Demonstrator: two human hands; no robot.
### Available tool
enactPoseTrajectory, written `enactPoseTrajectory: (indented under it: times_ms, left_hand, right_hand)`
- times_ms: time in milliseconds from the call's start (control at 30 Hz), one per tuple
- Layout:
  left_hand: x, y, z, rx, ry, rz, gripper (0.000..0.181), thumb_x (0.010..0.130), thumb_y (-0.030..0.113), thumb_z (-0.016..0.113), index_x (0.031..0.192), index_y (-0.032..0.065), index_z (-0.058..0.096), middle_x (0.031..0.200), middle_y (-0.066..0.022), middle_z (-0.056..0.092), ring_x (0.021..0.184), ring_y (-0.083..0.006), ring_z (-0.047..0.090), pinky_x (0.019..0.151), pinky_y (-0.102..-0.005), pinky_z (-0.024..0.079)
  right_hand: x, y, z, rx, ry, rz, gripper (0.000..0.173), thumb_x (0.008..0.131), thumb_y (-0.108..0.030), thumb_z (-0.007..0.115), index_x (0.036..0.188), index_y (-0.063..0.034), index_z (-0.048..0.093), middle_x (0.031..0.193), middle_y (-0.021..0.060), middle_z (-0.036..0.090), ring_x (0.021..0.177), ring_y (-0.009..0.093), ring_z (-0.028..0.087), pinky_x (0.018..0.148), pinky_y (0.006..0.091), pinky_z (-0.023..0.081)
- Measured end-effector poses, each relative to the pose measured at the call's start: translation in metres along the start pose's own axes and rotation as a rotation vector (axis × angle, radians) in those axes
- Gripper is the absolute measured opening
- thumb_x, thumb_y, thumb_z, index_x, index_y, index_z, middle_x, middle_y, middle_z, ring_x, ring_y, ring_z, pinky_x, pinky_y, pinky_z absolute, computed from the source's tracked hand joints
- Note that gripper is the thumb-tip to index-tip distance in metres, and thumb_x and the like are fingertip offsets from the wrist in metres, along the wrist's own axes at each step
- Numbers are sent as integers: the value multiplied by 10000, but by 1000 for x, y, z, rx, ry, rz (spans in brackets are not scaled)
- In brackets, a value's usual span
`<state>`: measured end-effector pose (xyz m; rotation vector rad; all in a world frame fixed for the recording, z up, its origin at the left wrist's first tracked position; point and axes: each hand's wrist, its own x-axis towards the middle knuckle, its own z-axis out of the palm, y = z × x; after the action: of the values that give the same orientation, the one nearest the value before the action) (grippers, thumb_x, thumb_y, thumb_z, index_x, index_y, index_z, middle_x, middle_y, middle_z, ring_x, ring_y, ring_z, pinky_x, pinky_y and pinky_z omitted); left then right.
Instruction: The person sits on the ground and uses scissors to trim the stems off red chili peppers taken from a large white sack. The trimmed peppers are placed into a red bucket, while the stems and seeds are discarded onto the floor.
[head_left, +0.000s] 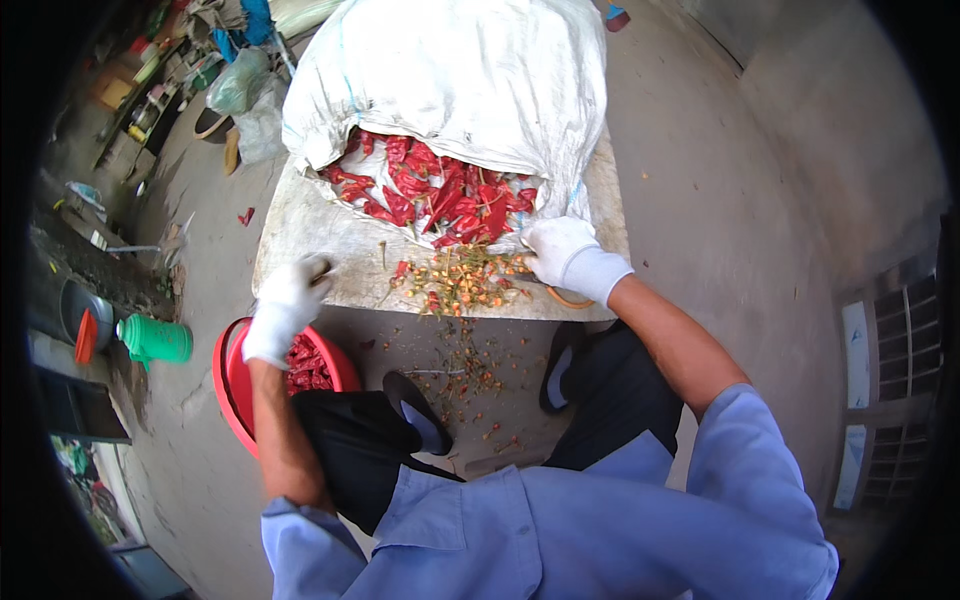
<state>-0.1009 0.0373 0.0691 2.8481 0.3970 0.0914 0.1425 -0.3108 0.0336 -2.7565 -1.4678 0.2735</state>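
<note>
My left hand (289, 304), in a white glove and blurred, is above the rim of a red plastic tub (345, 356) with red chili pieces (306, 366) in it. Its fingers are curled; whether they hold anything is unclear. My gloved right hand (559, 247) rests at the board's right side, near the sack mouth. An orange loop handle (568, 300), perhaps of scissors, shows below its wrist. The fingertips are partly hidden beside a heap of cut chili stems (465, 285). Dried red chilies (442, 187) spill from a white woven sack (457, 67) onto the pale board (330, 225).
Stem scraps (472, 375) litter the floor between my shoes (420, 416). A green thermos jug (156, 339) and a metal basin (82, 315) are at the left. Plastic bags (244, 90) and a cluttered shelf (142, 112) stand farther back. A brush head (617, 19) lies behind the board.
</note>
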Motion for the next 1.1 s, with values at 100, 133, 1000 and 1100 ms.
enactPoseTrajectory:
  times_ms: [100, 133, 1000, 1100]
  left_hand:
    - [36, 63, 16, -47, 66, 211, 240, 900, 256, 647, 1059, 109, 750, 914, -199, 726, 878, -399, 709, 802, -488, 557]
    - [43, 79, 20, 18, 27, 201, 277, 895, 273, 655, 1106, 126, 756, 935, -180, 738, 895, -380, 715, 815, -488, 557]
    - [78, 145, 68, -578, 112, 23, 400, 895, 328, 771, 1061, -23, 671, 842, -208, 666, 778, -316, 653, 708, -428, 512]
    - [83, 139, 61, -769, -63, -48, 336, 924, 310, 757, 924, -18, 684, 653, -112, 579, 606, -187, 519, 576, -386, 434]
  right_hand:
    - [31, -21, 1, 21, 234, -234, 308, 833, -217, 708, 1100, -65, 684, 1056, 142, 671, 932, 357, 695, 797, 494, 544]
    - [42, -28, 3, 20, 185, -256, 368, 840, -178, 700, 1184, -62, 641, 1153, 124, 606, 970, 340, 670, 826, 488, 525]
    - [52, -67, -15, 1469, 530, 87, 201, 951, -6, 668, 1120, 81, 735, 1038, 120, 761, 883, 136, 716, 792, 249, 585]
    - [48, -73, -24, 1429, 522, 92, 198, 939, 20, 660, 1112, 72, 742, 1022, 109, 764, 921, 138, 714, 841, 249, 574]
